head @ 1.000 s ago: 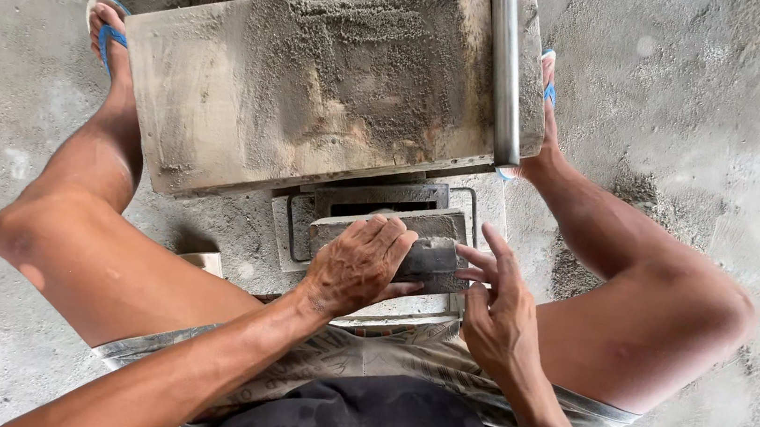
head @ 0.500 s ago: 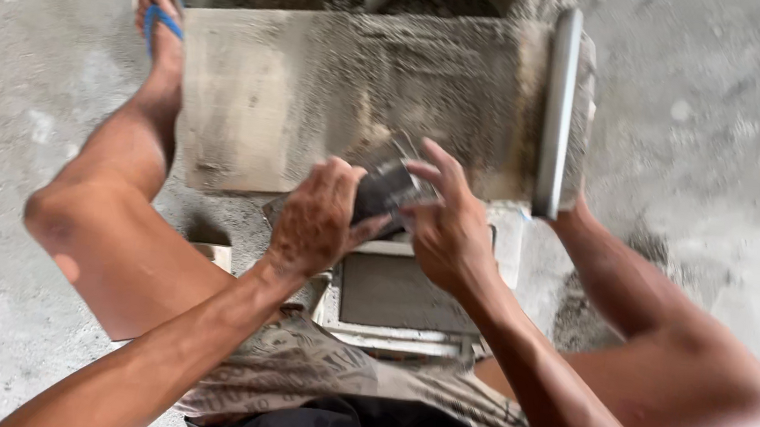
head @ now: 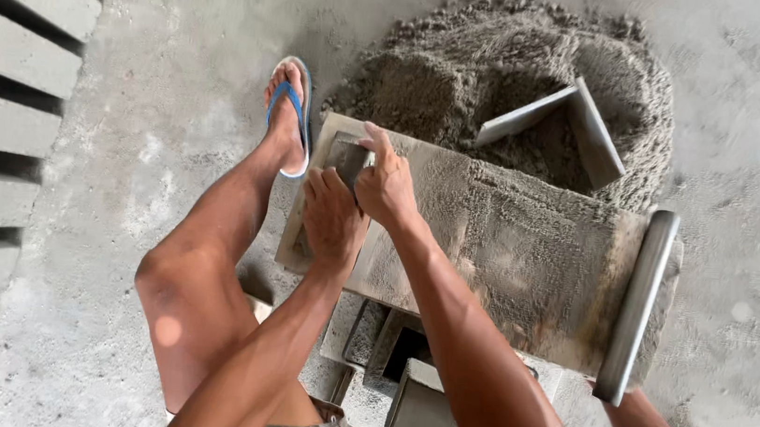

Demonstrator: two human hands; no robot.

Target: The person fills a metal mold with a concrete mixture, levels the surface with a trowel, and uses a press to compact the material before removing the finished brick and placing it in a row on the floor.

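1. Hands first, from the head camera: left hand (head: 332, 220) and right hand (head: 386, 184) meet at the near-left corner of the mortar-caked board (head: 508, 246), both closed around a small grey block (head: 346, 155).

2. Grip: left fingers curl over the block's lower end, right fingers wrap its upper side with the thumb stretched up along it. Both hands are pressed onto it, not spread; how hard they squeeze I cannot tell.

3. Block itself sits at the board's left edge, just beside the blue sandal (head: 289, 112). It looks stiff, dense and gritty, likely heavy for its size, with a rough skin that should not slip. If it is fresh mix, the corners could crumble, so I'd judge the flat faces the safer hold, which is where the palms lie now.

4. Arms: both forearms run up from the bottom of the picture and cross toward the left, elbows low, wrists bent slightly downward over the board. The left knee is raised beside them.

5. Surroundings: a metal pipe handle (head: 638, 305) lies along the board's right end. Behind it a mound of damp sand mix (head: 470, 72) holds a flat metal plate (head: 559, 119). A grey mould frame (head: 401, 376) sits under the board, and cast blocks (head: 10, 62) are stacked at far left.
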